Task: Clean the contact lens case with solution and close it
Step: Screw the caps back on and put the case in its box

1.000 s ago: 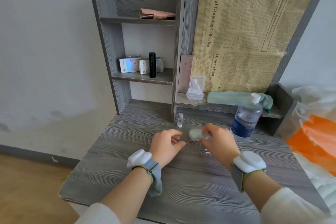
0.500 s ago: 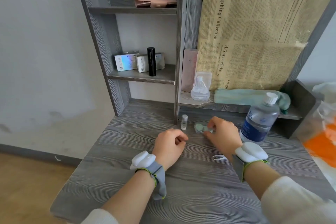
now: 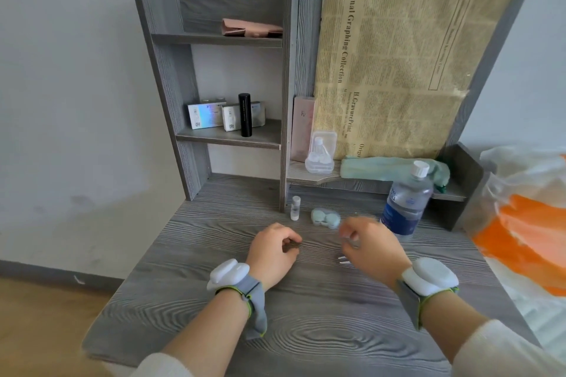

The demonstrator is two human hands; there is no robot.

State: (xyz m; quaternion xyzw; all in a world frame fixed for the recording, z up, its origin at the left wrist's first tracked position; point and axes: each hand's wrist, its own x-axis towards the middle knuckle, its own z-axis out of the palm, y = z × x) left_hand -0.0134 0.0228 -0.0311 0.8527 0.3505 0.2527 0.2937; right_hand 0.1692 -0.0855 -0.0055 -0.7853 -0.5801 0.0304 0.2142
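The pale green contact lens case lies on the grey desk with both round caps on, just below the shelf unit. My right hand hovers a little in front of it and to the right, blurred, fingers curled, not touching the case; whether it holds anything is unclear. The solution bottle, clear with a blue label and white cap, stands upright to the right of the case. My left hand rests on the desk with fingers loosely curled and nothing in it.
A small clear vial stands left of the case. White tweezers lie by my right hand. The shelf unit holds boxes, a black tube, a clear packet and a green cloth. A plastic bag sits at the right.
My right hand has let go of the lens case, left it on the desk by the vial, and drawn back toward me. My left hand has stayed put.
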